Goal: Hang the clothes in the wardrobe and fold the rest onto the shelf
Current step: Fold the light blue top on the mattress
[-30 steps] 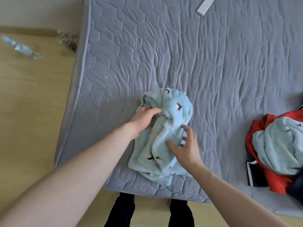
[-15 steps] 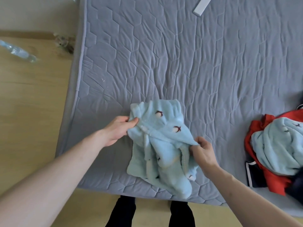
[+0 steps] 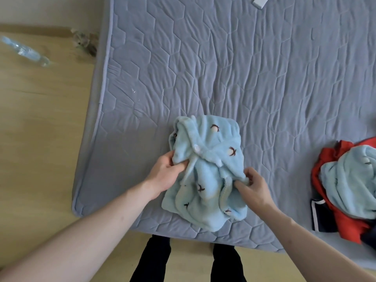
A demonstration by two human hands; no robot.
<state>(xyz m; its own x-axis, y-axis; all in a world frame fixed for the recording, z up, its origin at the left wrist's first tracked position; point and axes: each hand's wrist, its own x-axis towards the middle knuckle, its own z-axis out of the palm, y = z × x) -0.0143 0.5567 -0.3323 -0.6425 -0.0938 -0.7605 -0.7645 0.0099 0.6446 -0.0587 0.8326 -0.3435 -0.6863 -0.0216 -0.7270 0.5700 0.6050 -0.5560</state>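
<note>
A light blue fleece garment [image 3: 205, 171] with small dark embroidered marks lies bunched and partly folded near the front edge of the grey quilted mattress [image 3: 244, 68]. My left hand [image 3: 165, 173] grips its left edge, fingers curled into the fabric. On the right side my right hand [image 3: 251, 185] pinches a fold of the same garment. A white button shows on its upper flap.
A pile of clothes [image 3: 350, 186] sits at the mattress's right edge: a second light blue fleece piece on red and dark items. A white strip [image 3: 260, 2] lies at the far top. A clear plastic bottle [image 3: 24, 50] lies on the wooden floor at left.
Both hands have gone from resting on the garment to gripping its two sides; the upper part has been turned over and laid down flatter on the mattress.
</note>
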